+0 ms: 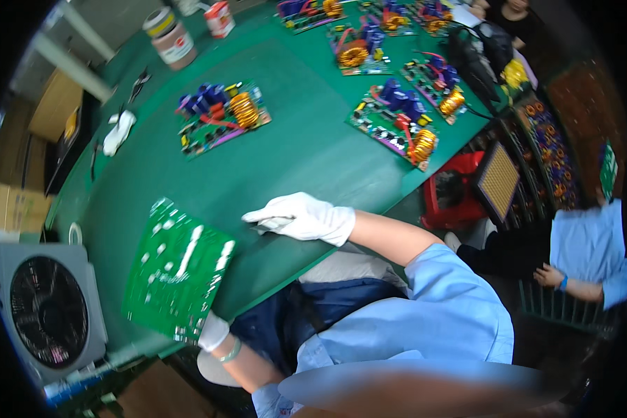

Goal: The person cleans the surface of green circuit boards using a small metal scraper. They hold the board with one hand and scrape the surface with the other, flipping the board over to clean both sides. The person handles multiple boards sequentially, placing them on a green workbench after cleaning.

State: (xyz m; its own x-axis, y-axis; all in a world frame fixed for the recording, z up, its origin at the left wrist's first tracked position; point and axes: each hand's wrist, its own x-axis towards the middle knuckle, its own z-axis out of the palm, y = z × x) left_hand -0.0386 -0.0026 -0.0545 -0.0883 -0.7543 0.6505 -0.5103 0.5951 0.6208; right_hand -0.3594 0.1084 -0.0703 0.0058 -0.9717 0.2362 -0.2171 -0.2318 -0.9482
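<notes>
A green circuit board (177,268) is tilted up at the near left, its face with white and silvery solder patches toward me. My left hand (213,333), in a white glove, grips its lower edge; most of the fingers are hidden behind the board. Above the green table mat (327,174), to the right of the board, is my white-gloved right hand (296,217). Its fingers are drawn together and point left, and whatever may be between them is hidden. Farther off lies a populated circuit board (223,117) with a copper coil and blue capacitors.
Several similar boards (397,122) lie at the far right. A grey fan (49,310) stands at the left edge. A jar (171,42), a small red-and-white box (219,19) and a crumpled white glove (120,132) are at the back left. Two people (585,244) are at the right.
</notes>
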